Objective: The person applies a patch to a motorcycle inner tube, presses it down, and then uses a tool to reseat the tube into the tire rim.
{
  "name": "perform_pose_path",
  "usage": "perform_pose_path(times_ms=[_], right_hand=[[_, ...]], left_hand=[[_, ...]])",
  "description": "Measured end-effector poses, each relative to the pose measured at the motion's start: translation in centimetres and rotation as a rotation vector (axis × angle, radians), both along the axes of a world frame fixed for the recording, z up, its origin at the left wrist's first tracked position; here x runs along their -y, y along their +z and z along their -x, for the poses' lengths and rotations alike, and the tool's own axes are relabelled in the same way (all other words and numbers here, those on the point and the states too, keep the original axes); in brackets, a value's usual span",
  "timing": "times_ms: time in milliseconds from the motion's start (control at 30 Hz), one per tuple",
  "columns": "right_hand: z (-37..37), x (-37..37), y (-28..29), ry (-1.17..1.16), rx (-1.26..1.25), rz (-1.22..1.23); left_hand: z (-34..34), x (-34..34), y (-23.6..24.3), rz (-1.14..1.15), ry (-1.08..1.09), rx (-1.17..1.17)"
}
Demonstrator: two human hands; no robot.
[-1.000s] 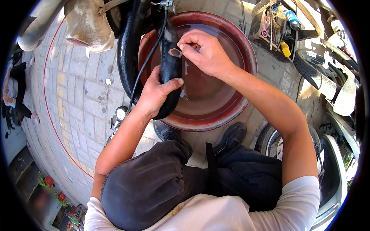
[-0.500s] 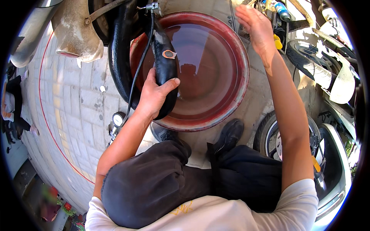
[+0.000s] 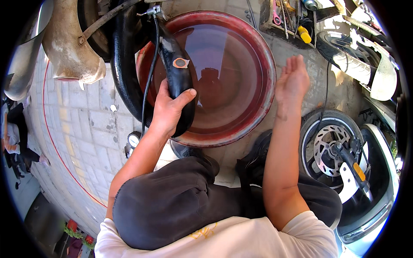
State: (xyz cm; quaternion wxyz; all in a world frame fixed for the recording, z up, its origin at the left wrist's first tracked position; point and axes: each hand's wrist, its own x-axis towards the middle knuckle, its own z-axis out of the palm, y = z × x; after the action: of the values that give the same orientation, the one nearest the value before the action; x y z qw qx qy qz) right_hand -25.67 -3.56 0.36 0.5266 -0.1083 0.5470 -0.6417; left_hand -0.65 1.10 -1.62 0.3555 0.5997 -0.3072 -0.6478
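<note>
Gripping black inner tube (image 3: 180,78) near orange-edged patch (image 3: 181,63): left hand (image 3: 168,106). Right hand (image 3: 293,82) empty, fingers extended, near red basin (image 3: 217,141).

Daylight is coming in bright; sun is washing out the pale panel (image 3: 384,81) at far right. Water (image 3: 215,51) is mirroring a pale patch, black tube (image 3: 122,71) is glinting. Right hand (image 3: 292,84) is blurring slightly. Lens is bending paving (image 3: 97,129) toward a black rim; lower-left background (image 3: 43,221) is smearing.
</note>
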Motion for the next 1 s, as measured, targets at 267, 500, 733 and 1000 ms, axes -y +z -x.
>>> perform_pose_path(times_ms=[267,500,733,1000], right_hand=[[-4.5,-1.9,1.2,0.338,0.173,0.150],[-6.0,-1.2,1.5,0.328,0.179,0.159],[-6.4,-1.5,0.7,0.059,0.032,0.106],[-3.3,-0.5,-2.1,0.033,0.106,0.171]], left_hand=[[-0.5,0.1,-0.2,0.009,-0.017,0.018],[-0.3,0.2,0.6,-0.051,0.028,0.003],[-0.4,0.7,-0.1,-0.064,-0.065,0.170],[-0.1,0.2,0.4,0.002,0.020,-0.005]])
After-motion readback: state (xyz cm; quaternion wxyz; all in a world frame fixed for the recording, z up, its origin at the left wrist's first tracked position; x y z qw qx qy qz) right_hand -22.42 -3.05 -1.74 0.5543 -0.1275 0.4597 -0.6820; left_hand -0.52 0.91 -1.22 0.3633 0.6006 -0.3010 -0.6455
